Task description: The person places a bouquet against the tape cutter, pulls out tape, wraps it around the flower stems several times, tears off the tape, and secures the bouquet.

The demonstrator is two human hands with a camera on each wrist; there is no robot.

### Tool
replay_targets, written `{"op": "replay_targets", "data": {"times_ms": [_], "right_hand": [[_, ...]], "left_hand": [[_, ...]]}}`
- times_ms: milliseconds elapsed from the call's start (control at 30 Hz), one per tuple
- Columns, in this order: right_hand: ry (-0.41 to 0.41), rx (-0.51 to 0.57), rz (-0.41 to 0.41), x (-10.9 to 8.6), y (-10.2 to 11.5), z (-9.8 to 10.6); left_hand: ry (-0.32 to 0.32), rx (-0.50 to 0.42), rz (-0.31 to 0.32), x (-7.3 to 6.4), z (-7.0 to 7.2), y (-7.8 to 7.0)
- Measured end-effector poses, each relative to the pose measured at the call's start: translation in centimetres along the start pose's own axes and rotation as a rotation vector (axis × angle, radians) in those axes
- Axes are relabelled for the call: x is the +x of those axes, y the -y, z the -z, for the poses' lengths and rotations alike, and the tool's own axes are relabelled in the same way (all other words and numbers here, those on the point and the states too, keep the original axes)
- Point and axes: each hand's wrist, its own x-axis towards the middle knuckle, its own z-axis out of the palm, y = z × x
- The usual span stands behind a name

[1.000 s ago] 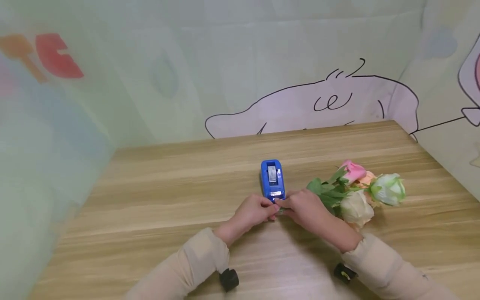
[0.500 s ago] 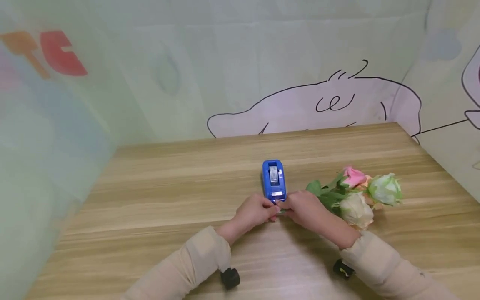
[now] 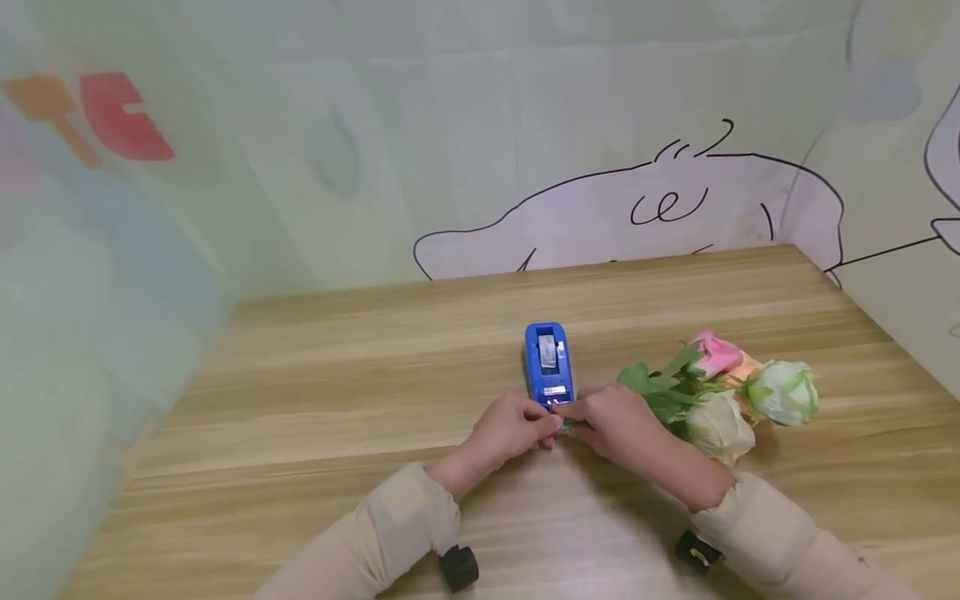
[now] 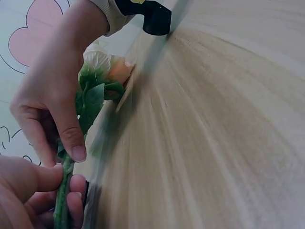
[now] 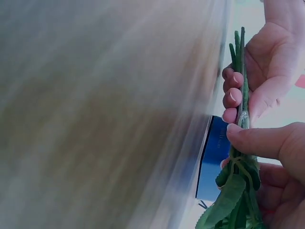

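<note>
Both hands grip a bouquet of roses by its green stems [image 5: 244,90], just in front of a blue tape dispenser [image 3: 549,381]. My left hand [image 3: 510,429] pinches the lower stems between thumb and curled fingers, their ends sticking out past it in the right wrist view. Close beside it, my right hand [image 3: 618,421] pinches the stems nearer the leaves [image 5: 228,202]. A shiny clear patch, like tape [image 5: 244,116], shows on the stems between the hands. To the right lie the blooms: a pink rose [image 3: 717,354], a cream rose [image 3: 722,427] and a green-white rose [image 3: 786,392], with peach petals between.
The wood-grain table [image 3: 337,375] spreads around the hands. A printed cloth backdrop [image 3: 450,125] stands behind and at the sides. Black wrist devices hang under both sleeves, the left device [image 3: 458,568] and the right device [image 3: 697,552] close above the table.
The rose heads have shifted slightly to the right and turned a little. Both hands keep their grip in nearly the same place, and the tape dispenser stays put.
</note>
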Motion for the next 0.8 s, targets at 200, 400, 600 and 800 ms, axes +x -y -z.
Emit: {"op": "replay_targets", "data": {"times_ms": [200, 400, 600, 800], "right_hand": [[-0.008, -0.034, 0.001, 0.2, 0.4, 0.2], [-0.028, -0.051, 0.02, 0.0, 0.6, 0.6], [-0.052, -0.041, 0.027, -0.3, 0.6, 0.7], [-0.068, -0.078, 0.027, -0.3, 0.8, 0.5]], "left_hand": [[-0.035, 0.059, -0.017, -0.2, 0.2, -0.1], [-0.063, 0.117, -0.07, -0.6, 0.1, -0.1], [-0.042, 0.107, -0.13, -0.9, 0.2, -0.1], [-0.02, 0.168, -0.156, -1.1, 0.8, -0.3]]}}
